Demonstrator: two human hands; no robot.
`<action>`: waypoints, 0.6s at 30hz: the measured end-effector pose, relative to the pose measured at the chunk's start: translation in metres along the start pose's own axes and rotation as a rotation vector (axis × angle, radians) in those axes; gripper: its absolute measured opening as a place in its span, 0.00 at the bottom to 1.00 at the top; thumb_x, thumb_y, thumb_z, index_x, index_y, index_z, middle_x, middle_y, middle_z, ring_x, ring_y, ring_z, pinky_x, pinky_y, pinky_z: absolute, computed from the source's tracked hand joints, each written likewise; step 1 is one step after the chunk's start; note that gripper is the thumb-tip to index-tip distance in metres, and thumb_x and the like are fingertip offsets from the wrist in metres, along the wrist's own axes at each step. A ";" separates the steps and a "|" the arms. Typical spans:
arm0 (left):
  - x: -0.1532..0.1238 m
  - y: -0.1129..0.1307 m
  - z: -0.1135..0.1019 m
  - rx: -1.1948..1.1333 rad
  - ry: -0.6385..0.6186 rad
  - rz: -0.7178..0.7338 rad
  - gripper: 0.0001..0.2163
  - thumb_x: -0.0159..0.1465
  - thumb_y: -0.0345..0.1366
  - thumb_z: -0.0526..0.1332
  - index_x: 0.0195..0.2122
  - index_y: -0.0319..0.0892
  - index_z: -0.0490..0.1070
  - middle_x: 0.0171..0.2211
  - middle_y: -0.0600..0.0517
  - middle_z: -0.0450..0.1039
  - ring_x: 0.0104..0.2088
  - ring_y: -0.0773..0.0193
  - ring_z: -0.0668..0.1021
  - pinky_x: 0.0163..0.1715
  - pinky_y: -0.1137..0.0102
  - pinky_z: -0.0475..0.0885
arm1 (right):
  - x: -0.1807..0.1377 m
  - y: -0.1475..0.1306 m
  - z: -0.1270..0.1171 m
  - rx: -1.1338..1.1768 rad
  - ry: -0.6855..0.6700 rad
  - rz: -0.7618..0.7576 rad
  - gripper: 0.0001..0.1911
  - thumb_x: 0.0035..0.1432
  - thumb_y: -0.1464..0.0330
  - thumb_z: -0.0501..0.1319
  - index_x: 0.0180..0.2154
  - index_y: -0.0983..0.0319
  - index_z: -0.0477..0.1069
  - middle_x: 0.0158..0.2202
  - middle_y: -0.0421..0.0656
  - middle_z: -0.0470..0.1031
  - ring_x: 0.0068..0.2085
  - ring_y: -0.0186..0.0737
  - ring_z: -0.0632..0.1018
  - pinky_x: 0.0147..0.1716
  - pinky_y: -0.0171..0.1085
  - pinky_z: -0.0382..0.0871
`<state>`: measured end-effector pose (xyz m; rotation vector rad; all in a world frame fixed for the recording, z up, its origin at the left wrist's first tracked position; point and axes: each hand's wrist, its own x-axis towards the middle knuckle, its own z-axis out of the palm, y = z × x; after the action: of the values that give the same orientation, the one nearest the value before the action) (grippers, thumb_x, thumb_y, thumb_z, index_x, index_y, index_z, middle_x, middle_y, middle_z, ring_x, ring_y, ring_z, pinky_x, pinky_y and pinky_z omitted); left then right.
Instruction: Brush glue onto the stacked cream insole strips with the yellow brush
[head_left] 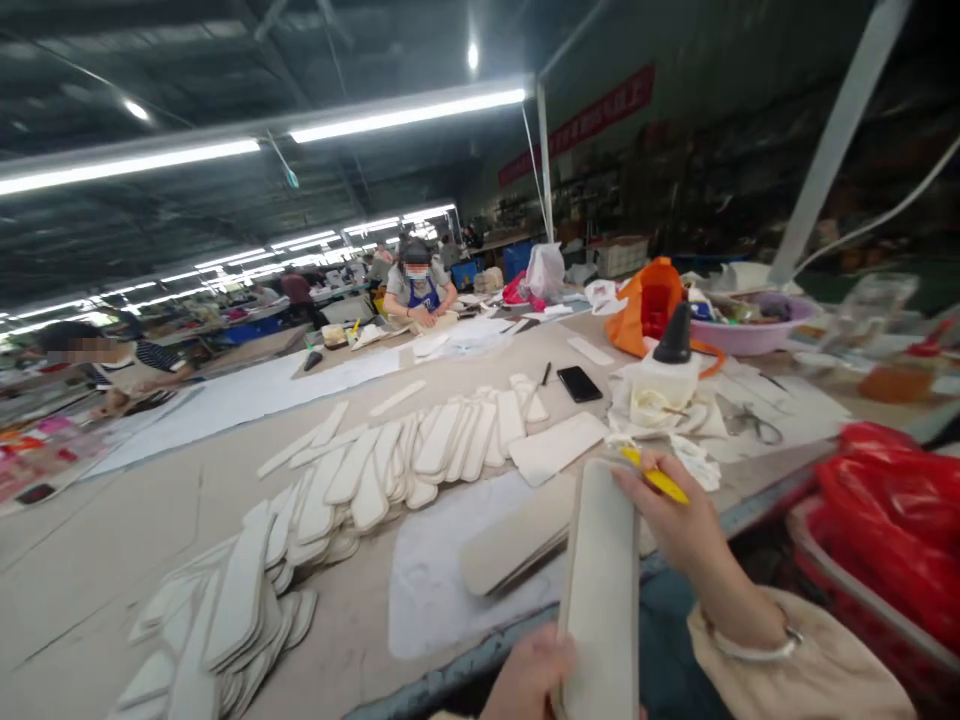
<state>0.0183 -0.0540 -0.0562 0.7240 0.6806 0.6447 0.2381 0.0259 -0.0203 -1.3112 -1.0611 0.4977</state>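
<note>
Panel (602, 590) between them, I have the left hand (531, 672) curled round its lower edge, the right hand (681, 508) angled inward, fingers closed on a yellow tool (664, 484).

Head view looks forward-down across worktable (112, 550), tilted; hands (682, 515) close.

The left grip (529, 672) curls low, the right grip (675, 508) higher.
</note>
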 end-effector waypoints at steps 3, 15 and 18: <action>-0.009 0.006 0.012 -0.061 -0.016 0.003 0.29 0.50 0.51 0.69 0.48 0.37 0.73 0.35 0.41 0.79 0.33 0.51 0.81 0.30 0.65 0.73 | 0.003 -0.004 0.002 -0.014 -0.002 0.005 0.17 0.52 0.57 0.65 0.31 0.58 0.59 0.24 0.33 0.59 0.25 0.32 0.63 0.25 0.32 0.56; -0.008 -0.004 -0.004 -0.024 -0.005 -0.055 0.25 0.50 0.43 0.71 0.48 0.39 0.72 0.35 0.43 0.79 0.30 0.59 0.80 0.22 0.75 0.65 | 0.009 0.001 0.006 0.024 0.010 0.012 0.16 0.52 0.60 0.65 0.32 0.58 0.58 0.25 0.34 0.60 0.26 0.33 0.62 0.26 0.32 0.56; -0.010 -0.002 -0.007 -0.004 0.021 -0.123 0.26 0.51 0.44 0.71 0.49 0.40 0.72 0.37 0.43 0.80 0.32 0.58 0.81 0.25 0.73 0.69 | 0.008 0.003 0.006 0.032 -0.012 0.033 0.15 0.52 0.61 0.65 0.31 0.58 0.58 0.26 0.34 0.60 0.27 0.33 0.63 0.26 0.33 0.57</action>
<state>0.0075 -0.0600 -0.0582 0.6670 0.7369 0.5417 0.2370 0.0362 -0.0206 -1.3009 -1.0390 0.5461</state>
